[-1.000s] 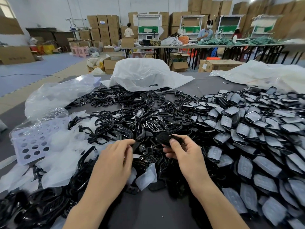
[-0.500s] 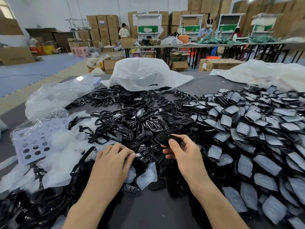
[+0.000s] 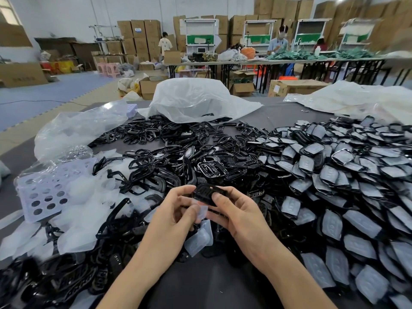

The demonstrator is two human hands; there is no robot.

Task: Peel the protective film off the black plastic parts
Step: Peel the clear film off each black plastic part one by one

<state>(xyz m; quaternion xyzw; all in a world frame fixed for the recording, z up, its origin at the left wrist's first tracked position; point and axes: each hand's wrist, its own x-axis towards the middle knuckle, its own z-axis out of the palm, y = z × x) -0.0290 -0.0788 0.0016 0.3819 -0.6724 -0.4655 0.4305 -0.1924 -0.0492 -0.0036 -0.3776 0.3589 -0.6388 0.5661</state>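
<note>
Above the parts-strewn desk [image 3: 278,114], the right hand [image 3: 238,212] grips a black plastic part [image 3: 206,194] while the left hand [image 3: 174,212] fingers pinch its protective film [image 3: 202,212], which likely needs a steady pull next.

Both bare forearms rise from the near edge of the worktop [image 3: 200,288] and converge, hands meeting close together. The left hand [image 3: 176,216] curls its fingers [image 3: 181,194] round the left end of a black plastic part [image 3: 207,192], its thumb lying against a flap of protective film [image 3: 201,212]. The right hand [image 3: 242,216] grips the part's right end, thumb pressed on top, fingers tucked behind.
</note>
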